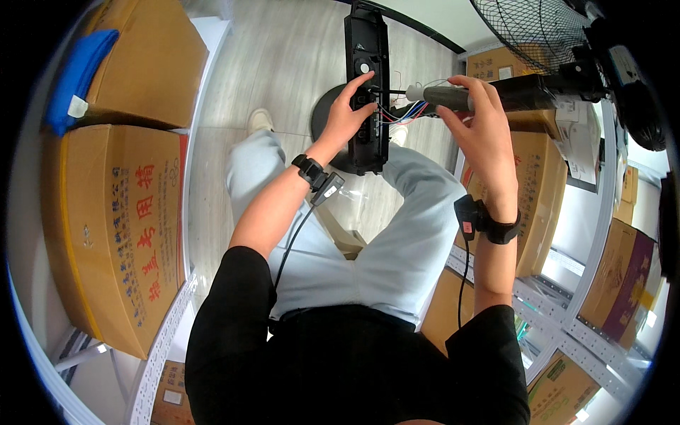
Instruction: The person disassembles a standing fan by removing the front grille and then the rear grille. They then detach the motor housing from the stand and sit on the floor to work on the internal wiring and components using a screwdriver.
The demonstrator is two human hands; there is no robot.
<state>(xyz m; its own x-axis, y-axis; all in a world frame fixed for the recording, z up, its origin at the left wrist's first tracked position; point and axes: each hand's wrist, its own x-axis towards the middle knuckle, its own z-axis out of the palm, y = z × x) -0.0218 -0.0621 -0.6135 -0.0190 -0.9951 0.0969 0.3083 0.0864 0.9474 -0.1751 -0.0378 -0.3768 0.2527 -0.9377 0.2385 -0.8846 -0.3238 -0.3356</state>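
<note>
in the head view, the left hand (348,113) presses against the open side of a long black housing panel (368,85), its fingers curled narrow round the panel's edge with the fingertips reaching into the cavity where a bundle of red, blue and black wires (400,113) comes out. the right hand (476,117) is wrapped round a dark tube (496,95), the upright pole of a standing fan, fingers closed on it near its pale end cap, just beside the wires. the panel hangs upright over the lap, above the fan's round dark base (327,117) on the pale wooden floor. the fan's wire grille (528,28) shows at the top right. cardboard boxes (120,227) sit on white metal shelving to either side, one with a blue cloth (74,78) lying on it. both wrists carry black bands with cables. by the look of it the step in hand is work on the wiring between pole and panel; a next move would call for holding the pole steady while the left fingertips handle the thin leads without tugging them, and whether a connector is already seated cannot be told from here.
</note>
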